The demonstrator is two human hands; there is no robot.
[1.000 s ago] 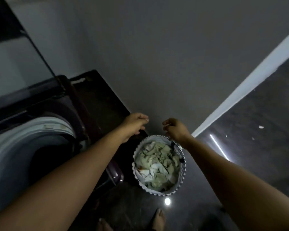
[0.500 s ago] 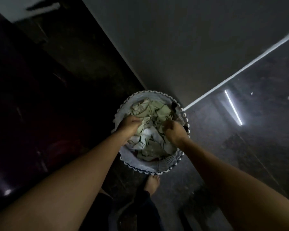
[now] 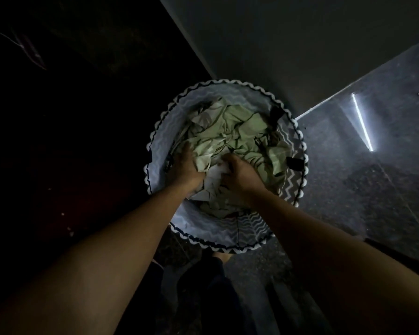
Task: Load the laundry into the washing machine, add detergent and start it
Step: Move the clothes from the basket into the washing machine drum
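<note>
Nearest the camera, two bare forearms [image 3: 136, 235] reach down and forward, and between them a bare foot [image 3: 221, 256] stands on the floor [image 3: 348, 189] just behind the basket [image 3: 228, 249], so the person is bent right over it. The basket is round, with a white zigzag trim on its rim and a chevron pattern on its wall. It sits on the floor, and its open mouth lets both arms go straight in. The left hand [image 3: 183, 165] is pushed into the cloth close to the basket's left wall, with its thumb under a green fold, and its grip is closed round a bunch of cloth. The right hand [image 3: 240, 172] is just beside it, fingers curled and clamped on a white piece in the middle of the pile. The two hands work from opposite sides, which I judge is meant to gather an armful rather than a single item. The laundry [image 3: 230, 131], mostly pale green with some white, is all inside the basket, crumpled and heaped toward the far side. A black strap [image 3: 294, 163] hangs at the right rim. Beyond stands a plain wall [image 3: 300, 44], and a bright streak of light [image 3: 362, 122] glints on the floor. The left side is too dark to make out the washing machine, so loading has, by my judgement, barely begun.
</note>
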